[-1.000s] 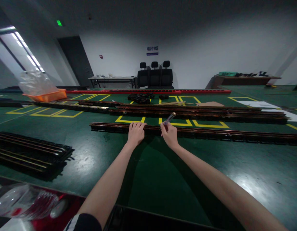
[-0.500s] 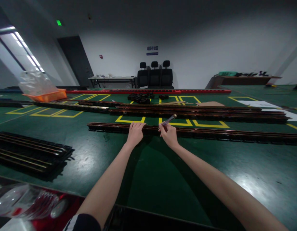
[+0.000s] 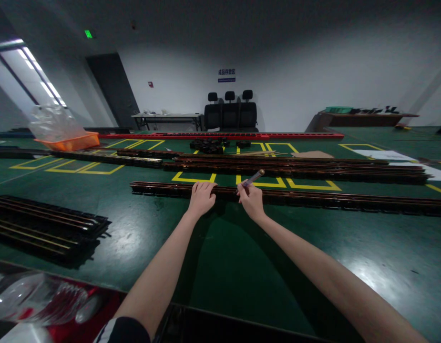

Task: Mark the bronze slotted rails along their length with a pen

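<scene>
A long dark rail [image 3: 334,198] with copper-coloured strips lies across the green table in front of me. My left hand [image 3: 201,197] grips it near its left part, fingers over the top and thumb at the near side. In my right hand [image 3: 251,200] is a pen [image 3: 254,177], pinched in a writing grip with its back end tilted up to the right. The pen's lower end sits at the rail, a short way right of my left hand; its tip is hidden by my fingers.
Behind the rail lies a stack of similar rails [image 3: 299,167]. More rails [image 3: 37,224] lie at the left. An orange tray [image 3: 72,141] with plastic bags stands far left, black parts [image 3: 208,145] at the back. Bottles [image 3: 37,297] lie below the table's front edge.
Almost nothing differs. My left thumb has shifted slightly outward along the rail, and my right hand with the pen has moved a touch to the right.
</scene>
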`<act>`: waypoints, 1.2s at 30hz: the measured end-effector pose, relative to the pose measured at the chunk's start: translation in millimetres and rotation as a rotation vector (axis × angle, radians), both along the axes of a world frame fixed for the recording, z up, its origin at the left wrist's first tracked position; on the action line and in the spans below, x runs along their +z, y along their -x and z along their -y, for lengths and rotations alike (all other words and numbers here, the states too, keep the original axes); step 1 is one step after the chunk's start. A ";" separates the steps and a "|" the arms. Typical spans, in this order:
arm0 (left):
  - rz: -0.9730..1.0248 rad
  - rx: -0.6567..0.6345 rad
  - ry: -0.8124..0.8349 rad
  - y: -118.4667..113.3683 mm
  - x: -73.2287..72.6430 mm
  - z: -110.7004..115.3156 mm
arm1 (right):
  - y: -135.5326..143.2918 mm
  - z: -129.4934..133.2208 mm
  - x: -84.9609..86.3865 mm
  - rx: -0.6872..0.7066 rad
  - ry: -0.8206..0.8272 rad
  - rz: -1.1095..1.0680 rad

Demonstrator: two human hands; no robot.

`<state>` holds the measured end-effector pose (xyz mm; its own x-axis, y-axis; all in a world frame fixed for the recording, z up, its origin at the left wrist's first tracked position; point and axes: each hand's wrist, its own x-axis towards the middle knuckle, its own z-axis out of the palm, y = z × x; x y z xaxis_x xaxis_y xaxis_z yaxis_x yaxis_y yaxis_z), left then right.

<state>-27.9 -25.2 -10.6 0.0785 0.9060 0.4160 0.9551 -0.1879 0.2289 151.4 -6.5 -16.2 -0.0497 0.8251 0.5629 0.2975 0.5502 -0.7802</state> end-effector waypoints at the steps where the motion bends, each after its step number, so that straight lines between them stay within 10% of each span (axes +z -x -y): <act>1: -0.002 0.000 -0.002 0.1 -0.1 0.0 | -0.2 -0.3 -0.2 -0.017 0.003 0.000; 36: -0.116 0.077 -0.039 -6.8 -2.1 -2.8 | -1.4 -0.7 0.7 -0.016 -0.022 0.029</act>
<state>-21.1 -22.5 -12.7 0.0586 0.8945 0.4432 0.9867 -0.1192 0.1101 152.8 -5.8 -15.6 -0.0530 0.8133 0.5795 0.3292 0.5621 -0.7587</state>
